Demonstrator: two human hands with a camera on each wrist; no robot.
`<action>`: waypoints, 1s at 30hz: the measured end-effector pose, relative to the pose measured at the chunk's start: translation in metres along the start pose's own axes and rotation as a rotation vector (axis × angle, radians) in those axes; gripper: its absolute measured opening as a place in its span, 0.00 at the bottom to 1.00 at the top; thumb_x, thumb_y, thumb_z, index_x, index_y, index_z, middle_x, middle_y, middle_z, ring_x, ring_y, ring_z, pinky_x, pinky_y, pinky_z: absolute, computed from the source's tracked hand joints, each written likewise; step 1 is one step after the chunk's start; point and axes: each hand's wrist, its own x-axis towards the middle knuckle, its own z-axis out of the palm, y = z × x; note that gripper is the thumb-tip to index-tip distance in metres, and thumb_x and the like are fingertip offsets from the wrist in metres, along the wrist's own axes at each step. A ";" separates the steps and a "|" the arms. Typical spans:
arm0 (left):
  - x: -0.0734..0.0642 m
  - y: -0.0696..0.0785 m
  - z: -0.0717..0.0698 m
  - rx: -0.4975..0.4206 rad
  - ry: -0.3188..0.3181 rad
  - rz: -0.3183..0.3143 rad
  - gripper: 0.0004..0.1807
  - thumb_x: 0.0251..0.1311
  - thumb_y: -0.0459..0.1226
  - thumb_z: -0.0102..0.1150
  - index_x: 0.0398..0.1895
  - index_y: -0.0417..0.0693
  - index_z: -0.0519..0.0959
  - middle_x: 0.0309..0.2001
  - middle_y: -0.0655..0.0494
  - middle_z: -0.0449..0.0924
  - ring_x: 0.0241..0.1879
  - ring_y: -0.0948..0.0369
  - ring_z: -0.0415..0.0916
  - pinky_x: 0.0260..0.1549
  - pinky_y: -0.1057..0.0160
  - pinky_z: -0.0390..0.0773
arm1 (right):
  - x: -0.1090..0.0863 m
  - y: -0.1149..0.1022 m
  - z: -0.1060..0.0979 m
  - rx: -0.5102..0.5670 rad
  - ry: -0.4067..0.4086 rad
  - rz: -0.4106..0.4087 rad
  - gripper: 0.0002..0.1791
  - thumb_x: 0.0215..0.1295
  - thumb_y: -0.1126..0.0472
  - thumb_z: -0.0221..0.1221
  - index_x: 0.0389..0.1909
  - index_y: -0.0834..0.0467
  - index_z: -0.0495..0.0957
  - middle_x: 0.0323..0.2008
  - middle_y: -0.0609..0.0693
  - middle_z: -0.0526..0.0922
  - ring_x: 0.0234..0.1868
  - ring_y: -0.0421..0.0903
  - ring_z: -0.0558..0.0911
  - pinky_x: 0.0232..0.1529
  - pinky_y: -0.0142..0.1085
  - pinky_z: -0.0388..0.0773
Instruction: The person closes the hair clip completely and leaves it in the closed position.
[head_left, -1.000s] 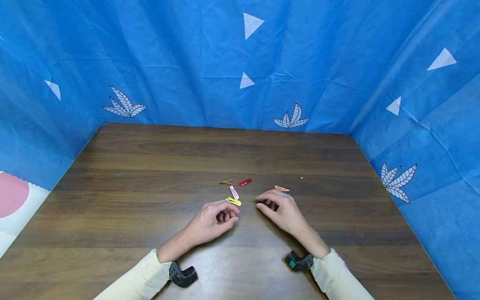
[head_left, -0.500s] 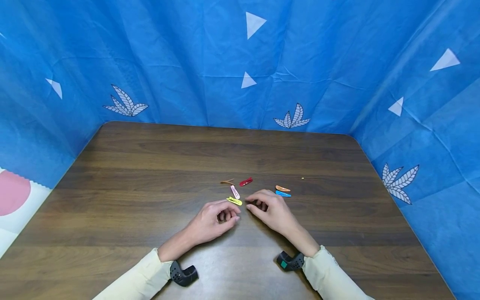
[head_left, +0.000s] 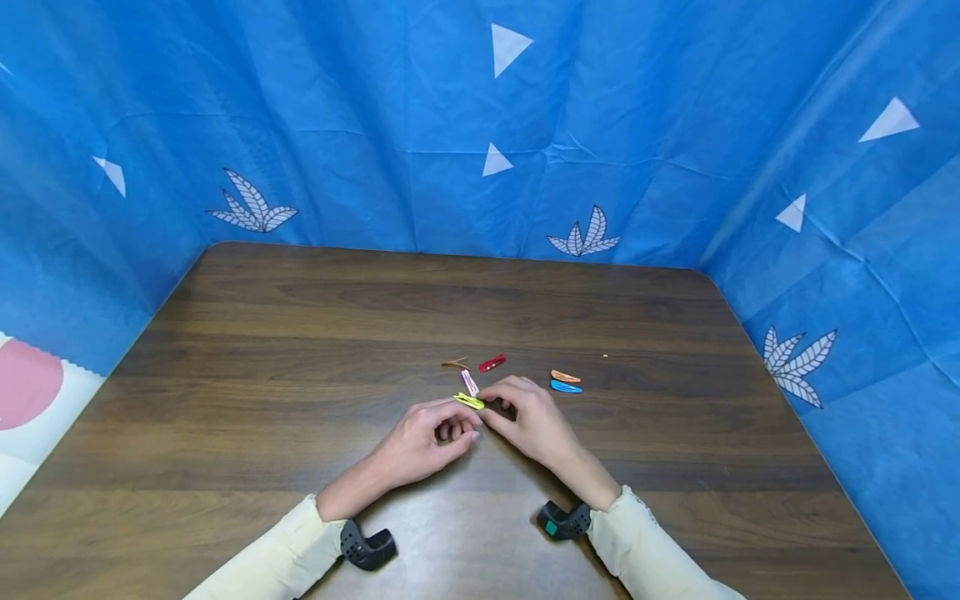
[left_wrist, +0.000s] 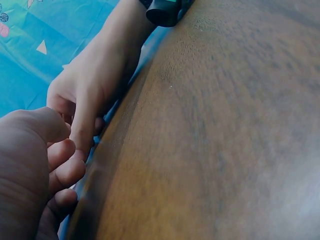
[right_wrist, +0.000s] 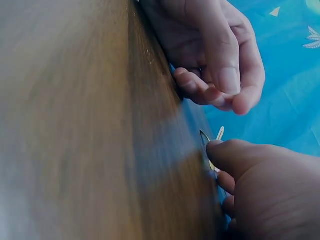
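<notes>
A yellow snap hair clip lies on the table between the two hands. My right hand has its thumb and forefinger at the clip's near right end and pinches it. In the right wrist view, the clip's tips stand apart beyond the thumb, while the forefinger is mostly hidden. Just in front of the clip, my left hand rests on the table with loosely curled fingers and holds nothing. A pink hair clip lies right behind the yellow one.
Farther back lie a red hair clip and a thin brown, splayed clip. An orange clip and a blue clip lie side by side to the right. Blue curtain surrounds the wooden table.
My right hand has moved left, away from the orange and blue clips, uncovering them, and has reached the yellow clip's end. The left hand has stayed in place.
</notes>
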 end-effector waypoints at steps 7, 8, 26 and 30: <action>0.001 0.001 -0.001 0.012 -0.007 -0.001 0.08 0.60 0.29 0.69 0.42 0.45 0.85 0.31 0.63 0.81 0.29 0.73 0.74 0.27 0.71 0.77 | 0.001 -0.002 0.002 -0.052 -0.005 0.002 0.07 0.63 0.60 0.72 0.42 0.49 0.90 0.40 0.41 0.85 0.37 0.39 0.76 0.37 0.31 0.76; 0.001 0.001 -0.001 0.012 -0.008 -0.003 0.08 0.61 0.29 0.69 0.42 0.45 0.85 0.32 0.63 0.81 0.29 0.73 0.74 0.27 0.71 0.77 | 0.001 -0.002 0.002 -0.053 -0.003 0.001 0.07 0.63 0.60 0.72 0.42 0.49 0.90 0.40 0.41 0.85 0.37 0.39 0.77 0.37 0.31 0.76; 0.000 0.002 0.000 0.003 -0.009 0.000 0.07 0.61 0.30 0.69 0.41 0.46 0.85 0.31 0.64 0.80 0.29 0.73 0.73 0.26 0.72 0.76 | -0.002 -0.001 0.003 -0.067 0.054 -0.053 0.05 0.64 0.62 0.71 0.37 0.48 0.90 0.37 0.40 0.85 0.35 0.36 0.81 0.35 0.29 0.78; 0.000 0.001 0.000 0.010 -0.002 0.014 0.08 0.61 0.29 0.69 0.41 0.47 0.84 0.30 0.64 0.80 0.28 0.73 0.73 0.26 0.72 0.76 | -0.001 -0.001 0.002 -0.070 0.078 -0.061 0.03 0.65 0.62 0.70 0.36 0.50 0.89 0.37 0.41 0.84 0.32 0.35 0.79 0.32 0.27 0.75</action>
